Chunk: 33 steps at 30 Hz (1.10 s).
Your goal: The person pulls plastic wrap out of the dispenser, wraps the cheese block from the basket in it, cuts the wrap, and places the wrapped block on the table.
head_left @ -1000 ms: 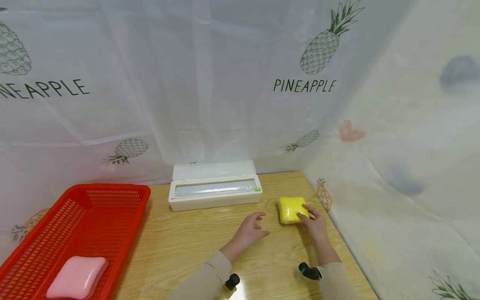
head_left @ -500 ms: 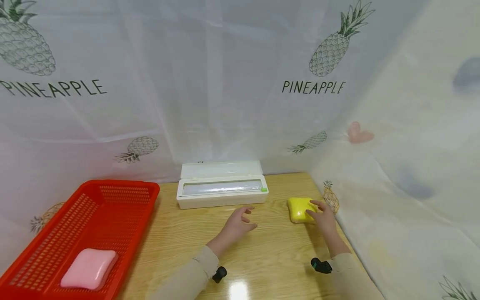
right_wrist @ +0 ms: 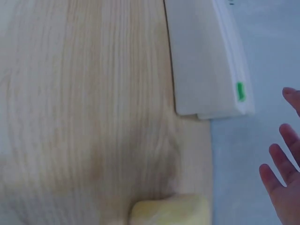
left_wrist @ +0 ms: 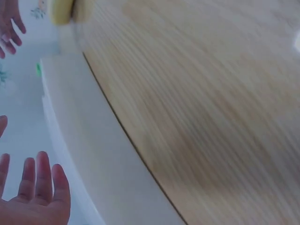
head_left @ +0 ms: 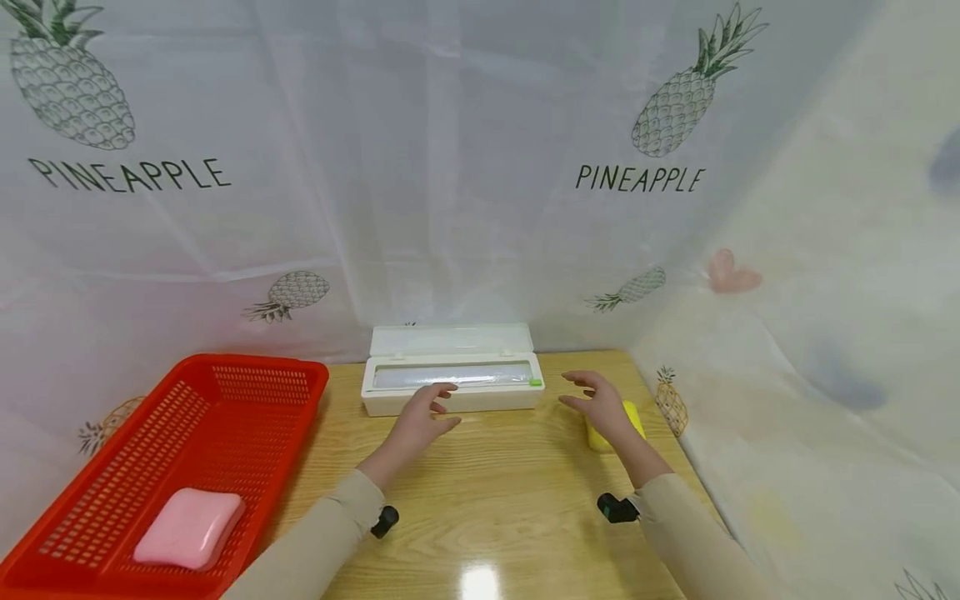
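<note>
My left hand (head_left: 420, 417) hovers in front of a white cling film dispenser (head_left: 454, 403), fingers parted and nothing in them. The dispenser's lid stands up at the back, showing the film inside and a green slider at the right end. Beyond its right end, my right hand (head_left: 600, 410) is raised, fingers spread and holding nothing. Beneath that wrist lies a yellow, pillow-shaped block (head_left: 636, 419), partly hidden by the hand in the head view. The right wrist view has the yellow block (right_wrist: 171, 212) on the table, apart from the fingers (right_wrist: 281, 161).
A red plastic basket (head_left: 258, 361) stands on the left with a pink block (head_left: 191, 527) of similar shape inside. The wooden table (head_left: 480, 492) ends at a pineapple-print curtain (head_left: 465, 208) behind and a pale curtain (head_left: 817, 333) on the right.
My right hand has left the yellow block and moved up and left towards the dispenser. The left hand has shifted left to the dispenser's front. The head view has turned slightly left.
</note>
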Motion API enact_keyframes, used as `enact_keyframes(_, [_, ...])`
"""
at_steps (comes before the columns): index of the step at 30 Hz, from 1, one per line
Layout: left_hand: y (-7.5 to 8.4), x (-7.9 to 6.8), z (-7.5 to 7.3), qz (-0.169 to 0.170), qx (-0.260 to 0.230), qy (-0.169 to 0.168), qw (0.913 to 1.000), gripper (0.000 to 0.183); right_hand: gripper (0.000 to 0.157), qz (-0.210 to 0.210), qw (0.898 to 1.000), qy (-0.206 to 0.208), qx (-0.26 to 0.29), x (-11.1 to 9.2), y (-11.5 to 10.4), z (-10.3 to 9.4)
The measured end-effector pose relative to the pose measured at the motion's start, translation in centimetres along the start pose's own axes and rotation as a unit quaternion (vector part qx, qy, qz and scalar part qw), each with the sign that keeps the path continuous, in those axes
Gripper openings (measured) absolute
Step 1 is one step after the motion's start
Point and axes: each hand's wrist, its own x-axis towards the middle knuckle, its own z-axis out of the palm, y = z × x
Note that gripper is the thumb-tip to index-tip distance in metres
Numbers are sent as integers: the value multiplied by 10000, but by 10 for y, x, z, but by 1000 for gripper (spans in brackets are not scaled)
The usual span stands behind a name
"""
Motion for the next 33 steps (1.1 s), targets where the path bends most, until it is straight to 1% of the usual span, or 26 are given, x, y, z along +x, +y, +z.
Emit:
enact_keyframes(3, [-9,1,-22,44,376,155,9992,52,44,-228,9992,-264,-180,12,-10,7])
enact_keyframes(6, [-17,3,-44,79,845,286,9960,51,46,-286,9971,-596,-368,24,-17,13])
enact_keyframes(10, [-24,7,-70,258,1581,400,9863,48,47,-297,9929,-1020,-542,39,-22,25])
enact_keyframes(14, [-34,16,-88,562,2225,277,9729,44,48,-467,9874,-1288,-797,53,-21,36])
enact_keyframes(17, [-40,23,-97,631,2662,78,9618,42,47,-631,9833,-1399,-977,63,-18,44])
enact_keyframes(20, [-45,30,-103,551,2992,-118,9525,40,44,-646,9815,-1466,-1049,70,-16,51])
enact_keyframes(24, [-50,36,-106,372,3193,-422,9460,38,40,-458,9802,-1533,-1166,76,-12,59])
enact_keyframes(26, [-51,39,-106,395,3287,-535,9421,37,37,-401,9800,-1509,-1237,79,-9,62])
enact_keyframes(28, [-52,41,-106,441,3362,-584,9389,36,34,-423,9801,-1458,-1278,81,-7,64])
enact_keyframes(33, [-55,49,-108,612,3723,-601,9241,36,28,-607,9791,-1326,-1420,86,-1,66])
